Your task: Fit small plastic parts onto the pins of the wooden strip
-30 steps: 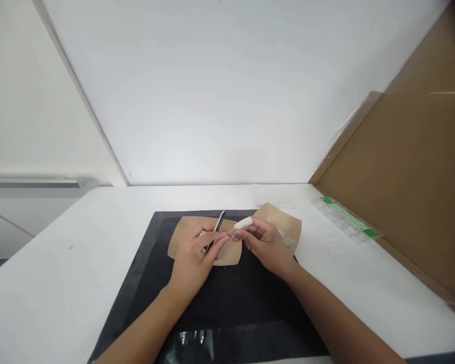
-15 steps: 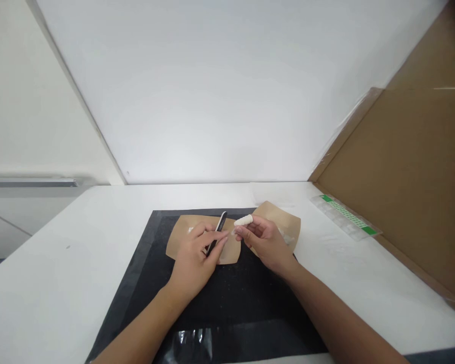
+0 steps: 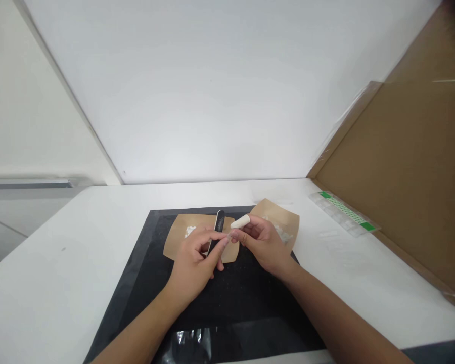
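Observation:
My left hand (image 3: 195,255) is closed around a black nail file (image 3: 220,221) with a pale edge, which sticks up past the fingers. The thumb and forefinger of that hand are pinched together against the fingertips of my right hand (image 3: 265,246). Between the two sets of fingertips is a tiny, clear-looking piece (image 3: 229,235), too small to name surely. A white finger cot (image 3: 240,222) covers a fingertip of the right hand. Behind the left hand lies a brown paper tray (image 3: 170,242) with small white pieces (image 3: 190,231), partly hidden.
A second brown paper tray (image 3: 267,206) with whitish translucent pieces (image 3: 283,235) sits behind my right hand. Both trays rest on a black mat (image 3: 235,308). A clear plastic strip with green markings (image 3: 343,213) lies by the cardboard panel (image 3: 409,167) at right.
The nail file has turned so its broad black face shows more. My fingertips, slightly apart half a second ago, meet again at the small piece. The view has shifted slightly.

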`<state>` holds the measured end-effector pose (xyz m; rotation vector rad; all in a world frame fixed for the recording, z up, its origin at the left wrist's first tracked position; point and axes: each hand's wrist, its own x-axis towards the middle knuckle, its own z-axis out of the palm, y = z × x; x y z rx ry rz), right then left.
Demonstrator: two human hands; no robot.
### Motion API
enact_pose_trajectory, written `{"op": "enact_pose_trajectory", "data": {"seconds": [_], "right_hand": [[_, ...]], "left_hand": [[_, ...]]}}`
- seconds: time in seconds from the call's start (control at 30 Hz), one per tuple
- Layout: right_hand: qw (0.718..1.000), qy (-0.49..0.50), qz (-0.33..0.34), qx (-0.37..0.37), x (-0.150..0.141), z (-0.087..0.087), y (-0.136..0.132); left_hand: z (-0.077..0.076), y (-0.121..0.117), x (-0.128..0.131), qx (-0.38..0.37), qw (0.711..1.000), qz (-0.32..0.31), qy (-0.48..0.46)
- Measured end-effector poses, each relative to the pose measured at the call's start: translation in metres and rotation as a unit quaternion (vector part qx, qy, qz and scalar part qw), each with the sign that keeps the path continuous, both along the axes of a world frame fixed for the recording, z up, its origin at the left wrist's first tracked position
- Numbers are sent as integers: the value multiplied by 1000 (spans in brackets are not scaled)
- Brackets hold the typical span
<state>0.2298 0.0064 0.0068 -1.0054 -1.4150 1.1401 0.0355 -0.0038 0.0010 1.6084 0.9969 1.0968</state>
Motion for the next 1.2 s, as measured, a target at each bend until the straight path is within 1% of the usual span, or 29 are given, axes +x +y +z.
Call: {"op": "enact_pose_trajectory", "data": {"seconds": [0.1,0.3,0.53,0.7,0.93,1.07,1.2], "right_hand": [[1000,-9,1,-1,1,3,-2],[1000,-10,27,-8,3,6,-2],[998,14,55,-33,6,7,-1],[995,37,80,-35,8,9,-1],[995,59,66,-39,8,14,-4],[994,73,75,-41,8,14,-3],[992,88,86,-29,8,12,-2]], "left_hand": [[1,-1,1,-19,1000,-1,-12],[6,-2,-1,-52,997,-36,-37],[7,-3,-3,-60,994,-55,-77],[12,-3,-2,-76,990,-57,-100],[12,-3,-2,-77,992,-36,-96],[12,-4,-1,-91,991,-40,-94],[12,-3,-2,-123,984,-57,-115]]}}
